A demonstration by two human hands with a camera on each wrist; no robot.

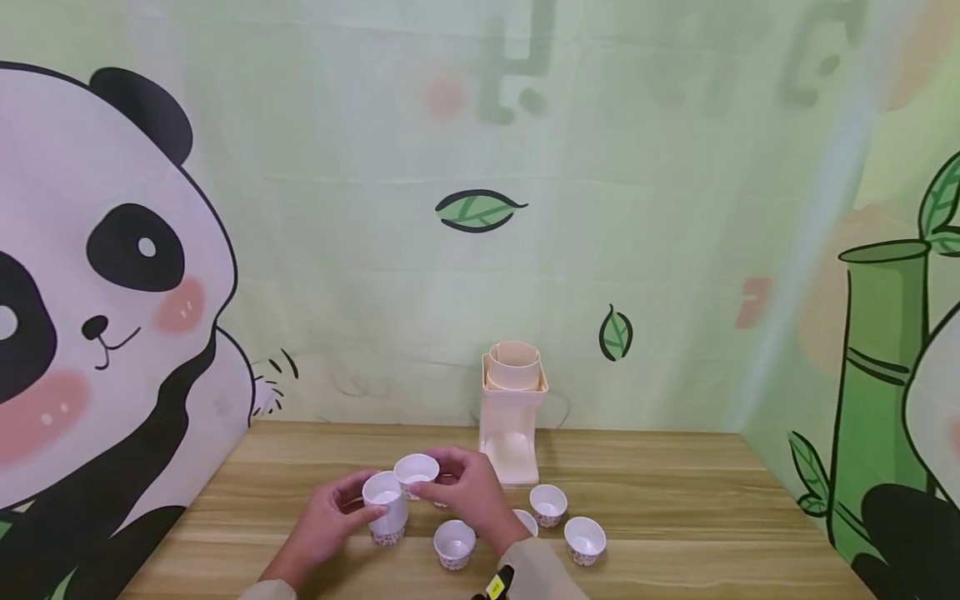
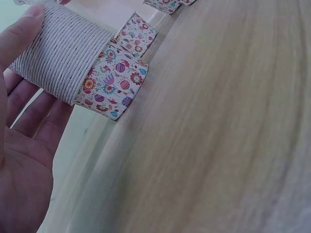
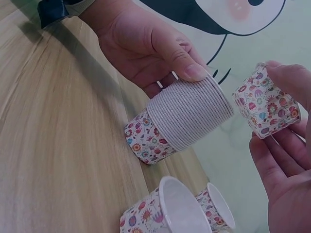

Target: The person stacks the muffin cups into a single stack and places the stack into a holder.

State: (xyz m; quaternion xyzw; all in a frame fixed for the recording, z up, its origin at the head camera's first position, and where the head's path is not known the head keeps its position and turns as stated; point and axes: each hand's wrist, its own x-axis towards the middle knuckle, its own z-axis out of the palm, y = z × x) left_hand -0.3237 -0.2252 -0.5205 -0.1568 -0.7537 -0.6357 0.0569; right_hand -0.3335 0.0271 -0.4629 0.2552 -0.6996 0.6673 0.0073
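Over my head feed, I see the left hand (image 1: 335,518) gripping a stack of cups (image 1: 389,525) between thumb and fingers, while the right hand (image 1: 467,492) pinches a single cup (image 1: 416,470). The left fingertips are lost to me behind the stack, and the right arm partly covers another cup (image 1: 528,522). The stack sits at the left hand's three o'clock; the single cup, at the right's ten.

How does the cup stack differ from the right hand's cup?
The cup stack is taller than the single cup. The left hand grips the stack; the right hand holds the single cup. The stack shows print only near its bottom, the single cup along its side. Both share a floral print.
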